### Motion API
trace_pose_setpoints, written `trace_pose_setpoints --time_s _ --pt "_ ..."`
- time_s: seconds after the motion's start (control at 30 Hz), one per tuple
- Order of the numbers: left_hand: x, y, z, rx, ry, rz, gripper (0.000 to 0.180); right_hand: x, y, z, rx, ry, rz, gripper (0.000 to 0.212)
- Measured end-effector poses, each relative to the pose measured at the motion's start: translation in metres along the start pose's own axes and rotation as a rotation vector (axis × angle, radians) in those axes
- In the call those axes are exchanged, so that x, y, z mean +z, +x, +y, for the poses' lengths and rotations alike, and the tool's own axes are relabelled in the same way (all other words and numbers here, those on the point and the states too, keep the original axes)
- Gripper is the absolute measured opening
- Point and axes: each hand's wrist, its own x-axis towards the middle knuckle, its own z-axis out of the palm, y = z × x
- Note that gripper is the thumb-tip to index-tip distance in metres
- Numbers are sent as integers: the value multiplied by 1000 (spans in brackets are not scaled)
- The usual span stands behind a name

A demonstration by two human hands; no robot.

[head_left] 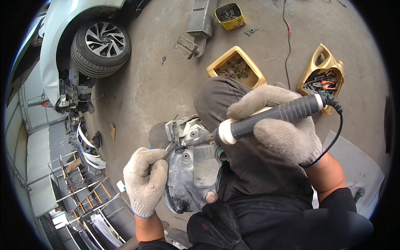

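A grey car headlamp housing (204,166) rests at my lap, its back side up, with a black, rough patch near its lower end. In a white knitted glove, my left hand (145,177) is closed at the housing's left edge, pinching a thin dark rod (170,149) that reaches the housing's upper part. My right hand (283,125), gloved too, wraps round a corded hot-air welding gun (275,116) with a black grip and a white collar. Its metal nozzle points left, over the housing's upper part, near the rod's tip. Whether nozzle and housing touch, I cannot tell.
Beyond my knee stand a cut-open yellow container (258,75) of bolts, a cut jug (308,79) of tools and a small yellow tub (230,26). A power cord (288,50) crosses the floor. A car wheel (102,48) and metal racks (83,196) are at left.
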Motion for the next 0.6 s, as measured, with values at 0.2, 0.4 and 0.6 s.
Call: trace_pose_setpoints --time_s 0.2,0.4,0.6 --pt "0 0 1 -12 2 3 17 1 0 -4 54 64 45 54" --pt "1 0 4 -36 -25 7 17 2 -1 -3 67 50 4 51" --pt "0 1 5 -16 11 -3 17 1 -2 2 -1 36 -23 51"
